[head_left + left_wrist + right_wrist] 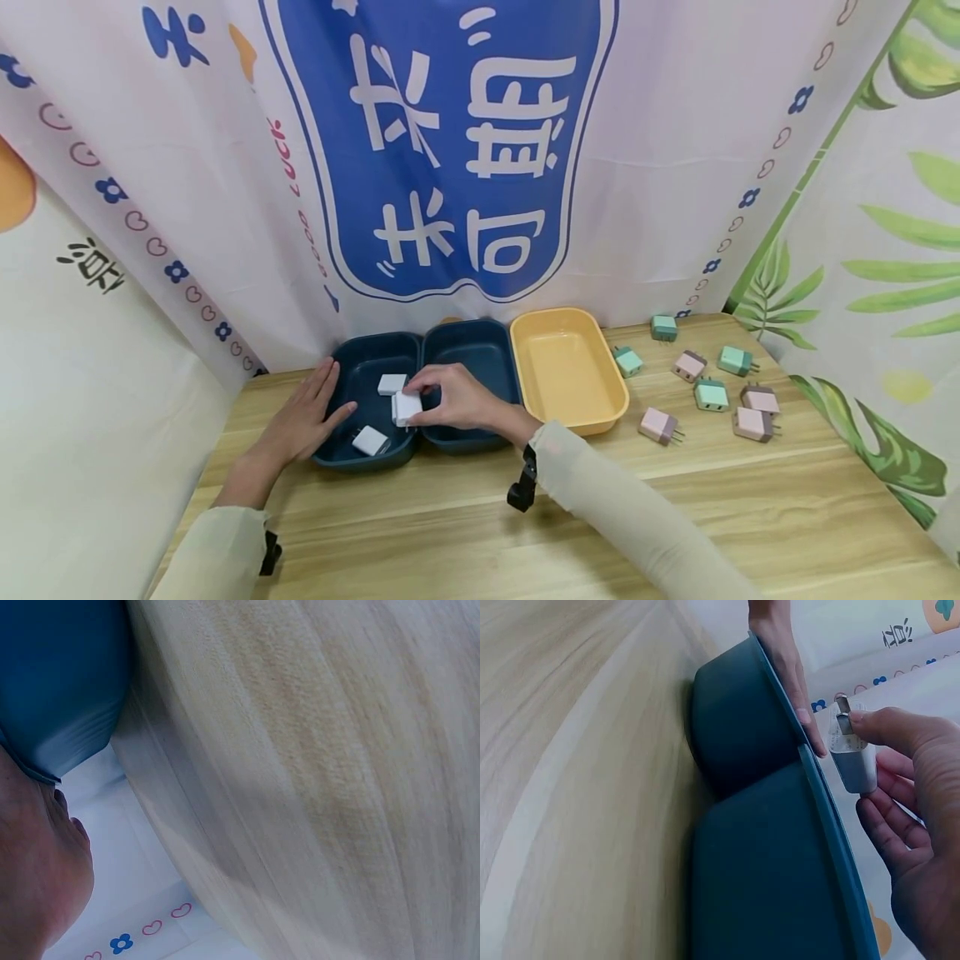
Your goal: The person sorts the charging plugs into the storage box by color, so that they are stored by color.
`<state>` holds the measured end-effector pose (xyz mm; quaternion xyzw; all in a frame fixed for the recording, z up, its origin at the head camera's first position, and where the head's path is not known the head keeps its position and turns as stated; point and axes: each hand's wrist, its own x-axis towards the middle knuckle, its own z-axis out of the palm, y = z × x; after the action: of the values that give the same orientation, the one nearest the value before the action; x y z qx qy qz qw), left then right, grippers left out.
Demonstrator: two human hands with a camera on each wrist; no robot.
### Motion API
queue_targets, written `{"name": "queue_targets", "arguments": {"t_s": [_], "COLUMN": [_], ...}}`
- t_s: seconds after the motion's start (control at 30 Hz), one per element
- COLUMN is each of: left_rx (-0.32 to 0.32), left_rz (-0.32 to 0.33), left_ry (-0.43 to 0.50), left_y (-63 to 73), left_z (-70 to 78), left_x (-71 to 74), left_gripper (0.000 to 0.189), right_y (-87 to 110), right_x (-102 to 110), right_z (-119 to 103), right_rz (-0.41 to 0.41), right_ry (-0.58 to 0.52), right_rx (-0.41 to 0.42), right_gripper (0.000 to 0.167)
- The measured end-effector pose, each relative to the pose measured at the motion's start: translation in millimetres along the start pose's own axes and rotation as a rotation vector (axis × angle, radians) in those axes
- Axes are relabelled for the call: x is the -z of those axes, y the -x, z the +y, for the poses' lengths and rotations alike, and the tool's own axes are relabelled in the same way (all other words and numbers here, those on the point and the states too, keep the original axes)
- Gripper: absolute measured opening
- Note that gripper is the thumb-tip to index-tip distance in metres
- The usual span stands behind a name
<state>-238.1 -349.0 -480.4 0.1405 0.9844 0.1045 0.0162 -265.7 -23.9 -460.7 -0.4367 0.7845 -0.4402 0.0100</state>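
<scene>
My right hand (pixel 467 402) pinches a white plug-in charger (pixel 855 766) between thumb and fingers, with its metal prongs showing in the right wrist view. In the head view the charger overlaps the right side of the left dark blue bin (pixel 352 461). Inside that bin lie two more white chargers, one toward the back (pixel 392 384) and another near the front (pixel 371 440). My left hand (pixel 303 414) rests on the bin's left rim with fingers extended, the thumb reaching over the inside.
A second dark blue bin (pixel 472 354) adjoins the first, followed by a yellow bin (pixel 568 379). Several green chargers (pixel 711 395) and pink chargers (pixel 658 425) lie scattered on the wooden table (pixel 420 533) at the right. A printed curtain (pixel 652 208) hangs directly behind the bins.
</scene>
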Motion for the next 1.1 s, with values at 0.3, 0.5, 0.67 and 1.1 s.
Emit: {"name": "queue_targets", "arguments": {"t_s": [0.3,0.5,0.67,1.1], "left_rx": [-0.001,-0.001,0.000,0.005], "left_rz": [-0.003,-0.002,-0.003,-0.005], "left_ry": [0.008,0.003,0.004,0.011], "left_y": [0.5,-0.6,-0.6,0.0], "left_z": [-0.3,-0.6,-0.8,1.7], "left_x": [0.2,-0.6,-0.4,1.1], "left_gripper": [0.091,0.091,0.091,0.092], "right_y": [-7.0,-8.4,-8.5,-7.1], "right_x": [-15.2,-20.4,-20.6,-18.6], "right_z": [0.6,3.4,3.2,0.4], "right_rz": [0.029,0.039,0.030,-0.004], "right_ry": [0.003,0.024,0.033,0.050], "right_rx": [-0.014,-0.023,-0.036,-0.027], "right_gripper": [0.038,0.038,0.037,0.038]}}
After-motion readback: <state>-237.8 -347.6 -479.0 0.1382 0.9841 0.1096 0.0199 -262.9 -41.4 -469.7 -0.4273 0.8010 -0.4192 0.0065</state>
